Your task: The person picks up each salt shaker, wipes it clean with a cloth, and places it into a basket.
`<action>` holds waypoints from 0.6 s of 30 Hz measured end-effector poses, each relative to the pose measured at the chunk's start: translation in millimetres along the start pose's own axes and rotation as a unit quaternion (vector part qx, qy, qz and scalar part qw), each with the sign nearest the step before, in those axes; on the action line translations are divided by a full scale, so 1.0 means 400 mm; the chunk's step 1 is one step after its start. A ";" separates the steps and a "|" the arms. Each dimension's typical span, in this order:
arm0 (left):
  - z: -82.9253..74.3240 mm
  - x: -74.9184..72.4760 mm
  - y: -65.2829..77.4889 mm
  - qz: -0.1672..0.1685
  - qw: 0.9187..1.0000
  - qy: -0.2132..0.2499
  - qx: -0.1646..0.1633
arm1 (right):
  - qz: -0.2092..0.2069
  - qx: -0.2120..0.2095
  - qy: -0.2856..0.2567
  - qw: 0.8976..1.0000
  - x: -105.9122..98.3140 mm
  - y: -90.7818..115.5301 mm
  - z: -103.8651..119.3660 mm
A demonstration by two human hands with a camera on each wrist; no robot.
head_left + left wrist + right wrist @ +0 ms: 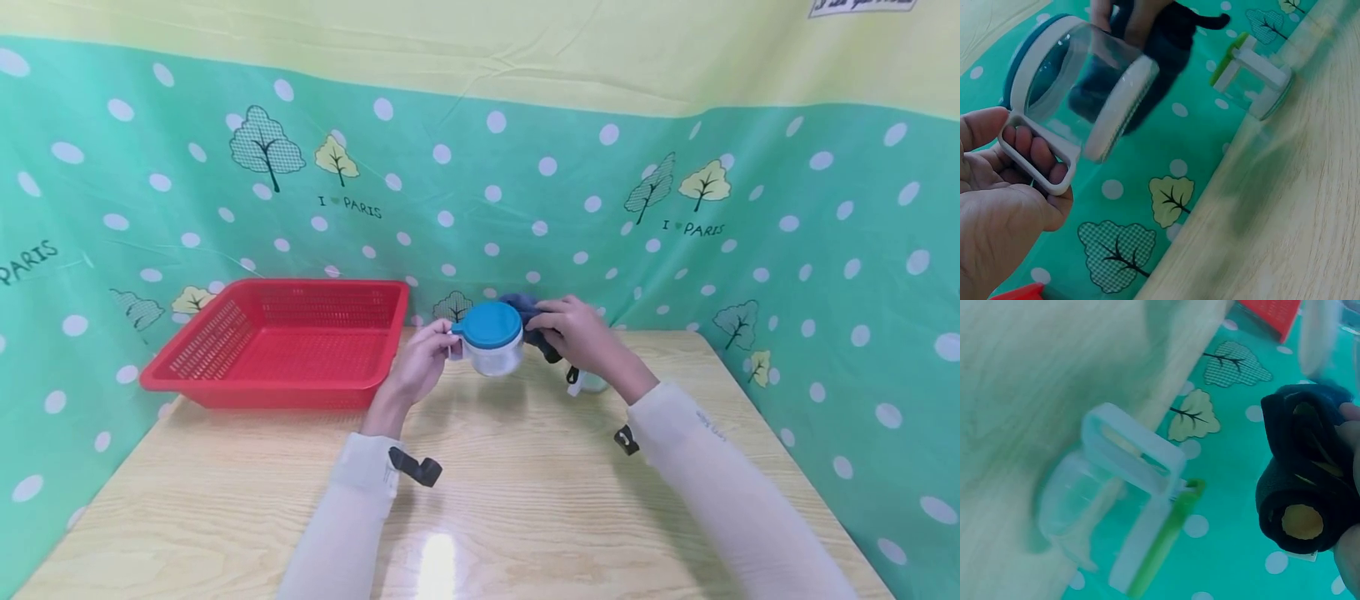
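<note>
My left hand grips the white handle of a clear jar with a blue lid, held up above the table. In my right hand is a dark navy cloth, bunched and partly rolled, with a thin strap end hanging off it. The cloth is at the right side of the jar; whether they touch I cannot tell. Below the right hand, a second clear jar with a green lid and white handle stands on the table, mostly hidden in the head view.
A red plastic basket with perforated walls stands at the back left of the wooden table. A green dotted curtain hangs behind the table and along its sides. Black straps are around both sleeves.
</note>
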State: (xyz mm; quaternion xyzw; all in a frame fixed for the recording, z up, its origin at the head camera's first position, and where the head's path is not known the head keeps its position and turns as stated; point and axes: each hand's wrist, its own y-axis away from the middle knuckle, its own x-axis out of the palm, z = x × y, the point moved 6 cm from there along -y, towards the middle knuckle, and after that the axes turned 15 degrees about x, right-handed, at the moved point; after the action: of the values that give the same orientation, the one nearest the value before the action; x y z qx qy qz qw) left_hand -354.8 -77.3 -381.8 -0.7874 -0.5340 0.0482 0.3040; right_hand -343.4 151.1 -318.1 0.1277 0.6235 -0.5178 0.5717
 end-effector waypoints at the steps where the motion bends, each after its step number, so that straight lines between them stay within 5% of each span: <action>1: -0.001 0.001 0.000 0.000 1.000 0.002 0.002 | 0.003 -0.004 0.001 1.000 0.006 0.004 -0.001; 18: -0.005 -0.001 -0.001 -0.022 1.000 0.015 0.005 | 0.039 -0.002 0.030 0.999 0.058 0.063 0.014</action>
State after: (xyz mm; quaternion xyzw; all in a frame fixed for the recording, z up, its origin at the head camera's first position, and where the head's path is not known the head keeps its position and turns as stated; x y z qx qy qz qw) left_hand -354.5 -78.5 -379.8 -0.7745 -0.5467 0.0323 0.3167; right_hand -328.4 147.5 -349.1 0.1666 0.6356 -0.4900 0.5729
